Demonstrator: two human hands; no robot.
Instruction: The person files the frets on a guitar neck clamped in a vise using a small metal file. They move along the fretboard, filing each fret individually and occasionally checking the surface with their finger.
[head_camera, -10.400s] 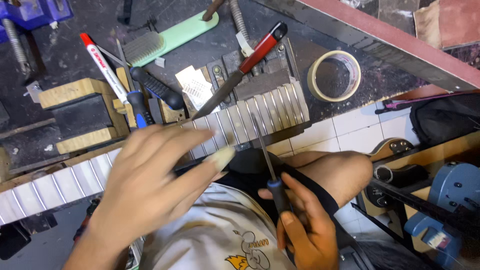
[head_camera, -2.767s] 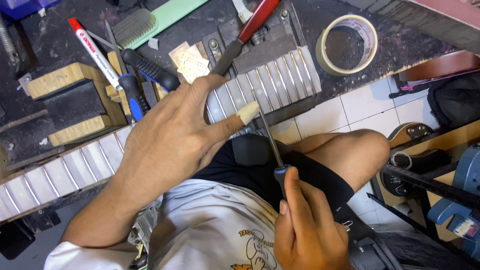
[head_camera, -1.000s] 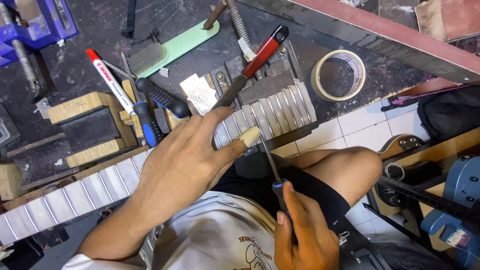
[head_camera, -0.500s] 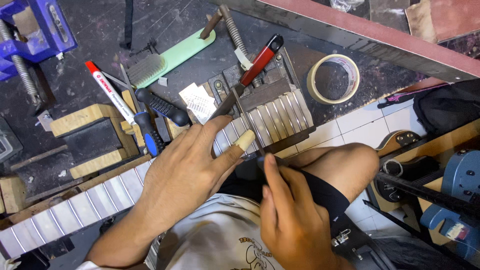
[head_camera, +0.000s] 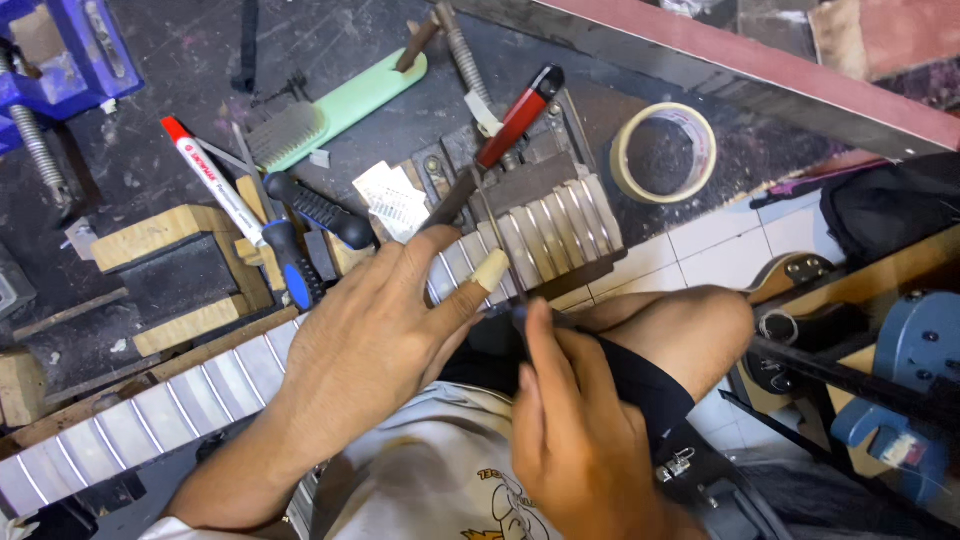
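Guitar neck, frets up, lies across the dark bench under the left hand, whose flat, spread fingers press the fretboard just short of its end. The right hand pinches a thin dark-handled tool with closed fingertips, its tip beside the taped left finger. Fret work looks under way; the next stroke calls for a steady hold and small, controlled pressure. Red-handled pliers lie beyond the fingertips.

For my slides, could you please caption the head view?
Left hand steadies a fretted guitar neck while the right hand grips a thin tool against it.
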